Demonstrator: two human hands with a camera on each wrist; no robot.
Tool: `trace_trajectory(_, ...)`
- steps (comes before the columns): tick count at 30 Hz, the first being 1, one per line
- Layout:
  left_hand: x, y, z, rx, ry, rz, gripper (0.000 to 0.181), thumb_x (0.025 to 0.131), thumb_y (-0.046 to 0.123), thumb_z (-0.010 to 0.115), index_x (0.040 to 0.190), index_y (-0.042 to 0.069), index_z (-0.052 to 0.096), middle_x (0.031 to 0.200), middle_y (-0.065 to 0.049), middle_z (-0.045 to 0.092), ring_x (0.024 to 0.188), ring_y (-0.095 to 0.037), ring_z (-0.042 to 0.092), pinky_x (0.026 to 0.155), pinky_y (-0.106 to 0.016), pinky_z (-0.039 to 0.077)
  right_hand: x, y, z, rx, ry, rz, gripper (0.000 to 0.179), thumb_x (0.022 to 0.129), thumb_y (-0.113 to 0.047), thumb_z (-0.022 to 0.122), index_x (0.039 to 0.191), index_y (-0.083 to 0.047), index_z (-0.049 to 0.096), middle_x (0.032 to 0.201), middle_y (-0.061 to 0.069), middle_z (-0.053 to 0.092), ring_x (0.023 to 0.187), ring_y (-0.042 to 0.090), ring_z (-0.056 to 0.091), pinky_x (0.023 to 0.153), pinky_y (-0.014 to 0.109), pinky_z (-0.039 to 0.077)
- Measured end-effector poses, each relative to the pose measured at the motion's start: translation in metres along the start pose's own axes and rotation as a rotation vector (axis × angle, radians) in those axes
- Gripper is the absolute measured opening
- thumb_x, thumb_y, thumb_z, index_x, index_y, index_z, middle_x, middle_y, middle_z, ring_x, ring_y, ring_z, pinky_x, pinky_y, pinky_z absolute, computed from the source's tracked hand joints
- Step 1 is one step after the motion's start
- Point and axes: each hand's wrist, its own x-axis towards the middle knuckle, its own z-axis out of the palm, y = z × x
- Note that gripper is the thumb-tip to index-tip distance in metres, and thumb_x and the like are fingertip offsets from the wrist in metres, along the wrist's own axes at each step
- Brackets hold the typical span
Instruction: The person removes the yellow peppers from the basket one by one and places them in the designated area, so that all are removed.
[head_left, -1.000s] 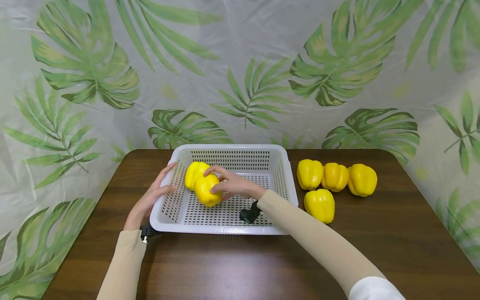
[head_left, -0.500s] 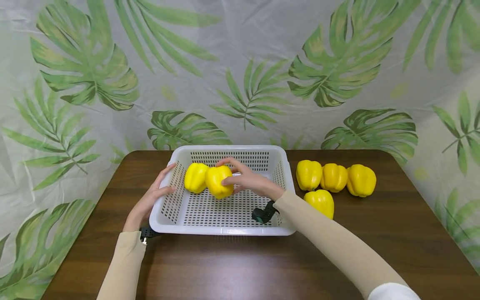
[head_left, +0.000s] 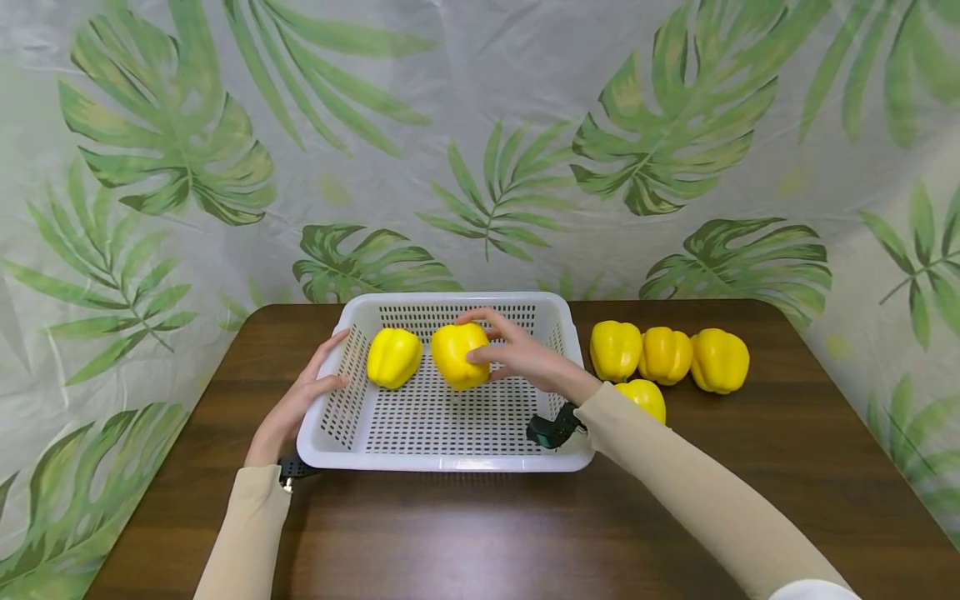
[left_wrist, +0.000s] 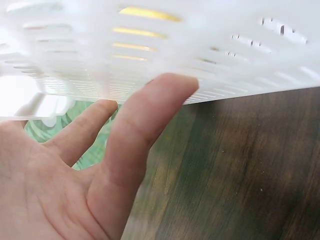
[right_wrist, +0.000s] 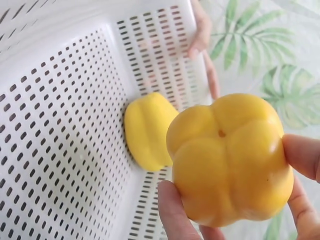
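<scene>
A yellow bell pepper [head_left: 456, 360] is gripped in my right hand [head_left: 525, 357], lifted over the middle of the white perforated basket [head_left: 450, 463]. The right wrist view shows the held pepper [right_wrist: 230, 162] from its lobed end, with thumb and fingers around its sides. Another yellow bell pepper [head_left: 393, 358] lies inside the basket by its left wall. My left hand [head_left: 294, 404] touches that wall from outside, fingers near the rim. In the left wrist view, the left thumb [left_wrist: 135, 125] lies extended against the slotted wall.
Several yellow bell peppers [head_left: 666, 356] stand on the brown wooden table [head_left: 765, 450] right of the basket; the right forearm partly covers the nearest one. A leaf-patterned cloth [head_left: 495, 175] hangs behind the table. A dark wrist camera [head_left: 553, 427] sits on my right wrist.
My right hand has lifted one pepper away from the other inside the basket and moved it to the right. The left hand stays on the basket's left side.
</scene>
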Motion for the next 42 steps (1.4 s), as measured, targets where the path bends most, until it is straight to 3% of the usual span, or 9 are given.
trace_trajectory(12,-0.001,0.0,0.0,-0.018,-0.012,0.007,0.071,0.096,0.008,0.043,0.154,0.028,0.008,0.155,-0.018,0.005,0.121,-0.054,0.034,0.081,-0.057,0.047,-0.016,0.0,-0.015,-0.039,0.036,0.003,0.05,0.092,-0.012,0.06,0.139,-0.018,0.043,0.142,0.015,0.032,0.121,0.036,0.041,0.085,0.05,0.049)
trace_trajectory(24,-0.002,0.001,-0.001,-0.028,-0.007,-0.005,0.07,0.096,0.008,0.044,0.153,0.029,0.009,0.155,-0.018,0.006,0.121,-0.052,0.034,0.08,-0.056,0.048,-0.031,0.004,-0.028,0.009,0.05,0.0,0.051,0.093,-0.013,0.06,0.14,-0.016,0.04,0.139,0.019,0.031,0.114,0.038,0.045,0.087,0.056,0.047)
trace_trajectory(42,0.001,-0.002,-0.001,-0.012,-0.018,0.016,0.07,0.095,0.007,0.043,0.153,0.026,0.009,0.155,-0.018,0.006,0.12,-0.056,0.035,0.081,-0.06,0.047,-0.059,0.007,-0.051,-0.011,0.129,-0.007,0.052,0.093,-0.017,0.06,0.141,-0.019,0.04,0.136,0.02,0.034,0.108,0.037,0.051,0.086,0.048,0.05)
